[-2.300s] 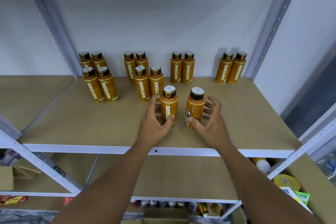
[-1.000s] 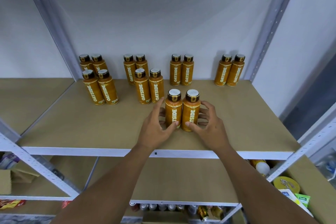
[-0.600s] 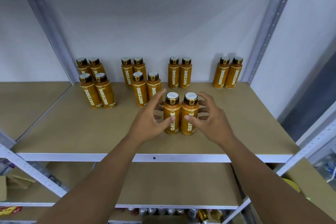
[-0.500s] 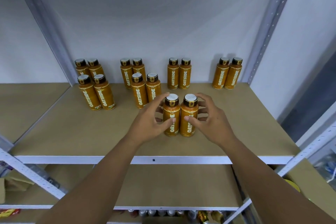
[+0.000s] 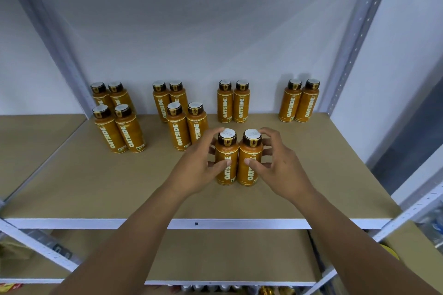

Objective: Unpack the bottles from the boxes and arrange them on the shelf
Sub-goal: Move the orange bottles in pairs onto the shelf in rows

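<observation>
Shelf-stocking: a person's left hand [image 5: 199, 167] and right hand [image 5: 280, 167] each curl loosely around a bottle. The left bottle [image 5: 226, 163] and right bottle [image 5: 249, 165] touch between the hands on the shelf [image 5: 96, 187], apparently being squared up to match the standing pairs [image 5: 225, 105] beyond both hands.

Oatside bottles on shelf board [image 5: 96, 187]; back row by the wall, left to right: far-left pair [image 5: 109, 96], centre-left pair [image 5: 169, 99], centre-right pair [image 5: 233, 104], far-right pair [image 5: 299, 103]; second-row left pair [image 5: 119, 133] before far-left; second-row centre pair [image 5: 187, 128] before centre-left; front pair [image 5: 238, 163] touching, frame centre, before centre-right; left hand [image 5: 197, 170] and right hand [image 5: 281, 170] grip it from either side.
</observation>
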`<action>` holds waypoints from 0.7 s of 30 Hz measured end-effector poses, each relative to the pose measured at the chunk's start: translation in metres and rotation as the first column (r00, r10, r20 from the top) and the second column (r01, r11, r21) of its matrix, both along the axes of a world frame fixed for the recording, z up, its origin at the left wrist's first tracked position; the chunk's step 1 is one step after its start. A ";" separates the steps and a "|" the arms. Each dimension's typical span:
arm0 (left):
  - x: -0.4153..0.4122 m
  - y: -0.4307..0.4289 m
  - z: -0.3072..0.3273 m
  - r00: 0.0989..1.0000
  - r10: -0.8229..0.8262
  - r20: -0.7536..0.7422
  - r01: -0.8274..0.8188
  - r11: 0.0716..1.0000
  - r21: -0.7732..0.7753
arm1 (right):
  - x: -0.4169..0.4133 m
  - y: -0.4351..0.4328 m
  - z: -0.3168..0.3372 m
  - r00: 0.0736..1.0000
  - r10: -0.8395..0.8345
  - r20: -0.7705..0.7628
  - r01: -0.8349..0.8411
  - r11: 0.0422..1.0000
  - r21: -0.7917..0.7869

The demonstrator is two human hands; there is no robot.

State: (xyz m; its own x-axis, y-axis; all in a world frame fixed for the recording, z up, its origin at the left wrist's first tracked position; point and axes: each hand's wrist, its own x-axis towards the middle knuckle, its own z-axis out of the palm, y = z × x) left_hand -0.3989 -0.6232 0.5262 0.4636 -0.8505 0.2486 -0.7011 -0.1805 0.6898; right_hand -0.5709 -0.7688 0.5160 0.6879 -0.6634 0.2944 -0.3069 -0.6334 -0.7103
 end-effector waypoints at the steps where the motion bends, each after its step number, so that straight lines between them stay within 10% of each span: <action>1: 0.000 -0.005 0.000 1.000 -0.006 0.001 0.006 1.000 0.001 | 0.000 -0.004 0.000 1.000 -0.001 -0.001 0.001 1.000 -0.005; 21: 0.005 -0.122 0.006 1.000 -0.014 0.000 0.014 1.000 -0.002 | 0.015 -0.111 0.006 0.998 0.052 0.033 -0.050 0.996 -0.067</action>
